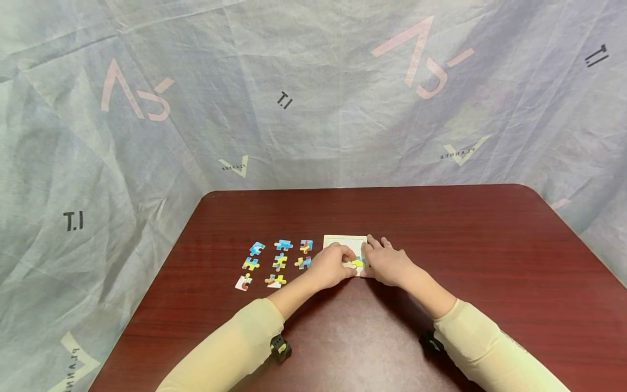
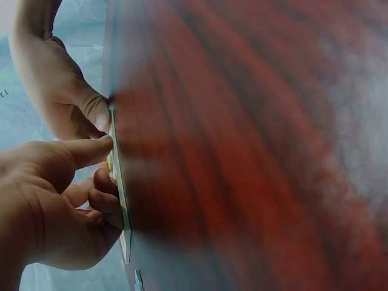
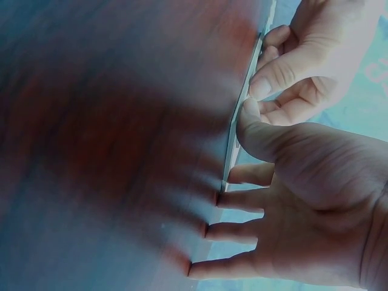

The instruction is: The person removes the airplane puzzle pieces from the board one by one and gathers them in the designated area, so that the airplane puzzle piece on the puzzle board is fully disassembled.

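A pale puzzle tray (image 1: 345, 238) lies flat on the table between the two hands. Inside its lower right part sits a yellow-and-blue jigsaw piece (image 1: 358, 262). My left hand (image 1: 329, 267) reaches over the tray's left side, thumb and index finger curled about this piece, the other fingers tucked in at the tray. Along the tray's right edge rests my right hand (image 1: 392, 264), its fingers spread and fairly straight down to the tabletop. In the right wrist view, the right thumb (image 3: 257, 133) lies on the tray's near rim, close to the left thumb (image 3: 282, 76).
Left of the tray, several loose jigsaw pieces lie in rough rows, among them a blue piece (image 1: 257, 248), a yellow-and-blue piece (image 1: 280, 261) and a white-and-red piece (image 1: 243, 282). The dark red table (image 1: 441, 228) is bordered by grey printed cloth (image 1: 313, 141).
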A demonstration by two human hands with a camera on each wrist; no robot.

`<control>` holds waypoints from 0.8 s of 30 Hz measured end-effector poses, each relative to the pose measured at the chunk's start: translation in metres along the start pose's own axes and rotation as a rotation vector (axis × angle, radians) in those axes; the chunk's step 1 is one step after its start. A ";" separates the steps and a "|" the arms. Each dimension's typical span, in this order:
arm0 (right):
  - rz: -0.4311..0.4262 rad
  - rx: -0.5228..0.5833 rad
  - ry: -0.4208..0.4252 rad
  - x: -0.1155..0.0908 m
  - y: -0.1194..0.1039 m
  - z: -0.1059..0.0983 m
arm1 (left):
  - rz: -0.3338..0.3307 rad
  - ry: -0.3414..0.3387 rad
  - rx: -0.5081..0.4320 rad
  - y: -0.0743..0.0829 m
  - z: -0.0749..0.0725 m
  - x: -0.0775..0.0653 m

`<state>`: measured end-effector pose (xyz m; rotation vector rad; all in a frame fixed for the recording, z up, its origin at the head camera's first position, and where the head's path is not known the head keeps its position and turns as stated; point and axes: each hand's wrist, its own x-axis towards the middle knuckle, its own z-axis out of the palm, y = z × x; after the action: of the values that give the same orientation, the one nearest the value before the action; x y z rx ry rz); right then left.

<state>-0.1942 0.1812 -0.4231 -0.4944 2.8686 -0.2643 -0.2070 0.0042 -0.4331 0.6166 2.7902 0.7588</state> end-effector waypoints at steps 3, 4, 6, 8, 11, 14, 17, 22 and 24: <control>-0.001 -0.012 -0.004 0.000 0.000 -0.001 | 0.015 0.010 -0.010 0.000 0.000 0.000; -0.002 -0.015 -0.004 0.000 -0.001 -0.001 | 0.021 0.014 -0.013 0.000 0.001 0.001; 0.000 -0.016 -0.004 -0.001 -0.001 -0.001 | 0.031 0.019 -0.026 -0.001 0.001 0.000; 0.000 -0.016 -0.004 -0.001 -0.001 -0.001 | 0.038 0.025 -0.050 -0.001 0.000 0.000; 0.003 -0.014 -0.007 -0.001 -0.001 -0.001 | 0.037 0.033 -0.093 -0.002 0.000 0.000; 0.005 -0.012 -0.010 0.000 -0.001 -0.001 | 0.032 0.042 -0.138 -0.002 0.000 0.001; 0.003 -0.013 -0.008 0.000 -0.001 -0.001 | 0.032 0.048 -0.170 -0.002 0.001 0.002; -0.001 -0.012 -0.007 0.001 0.000 -0.001 | 0.041 0.060 -0.197 -0.001 0.001 0.002; -0.001 -0.006 -0.010 0.000 -0.001 -0.001 | 0.045 0.064 -0.203 -0.001 0.002 0.002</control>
<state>-0.1946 0.1805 -0.4219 -0.4971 2.8602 -0.2526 -0.2083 0.0047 -0.4353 0.6299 2.7161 1.0728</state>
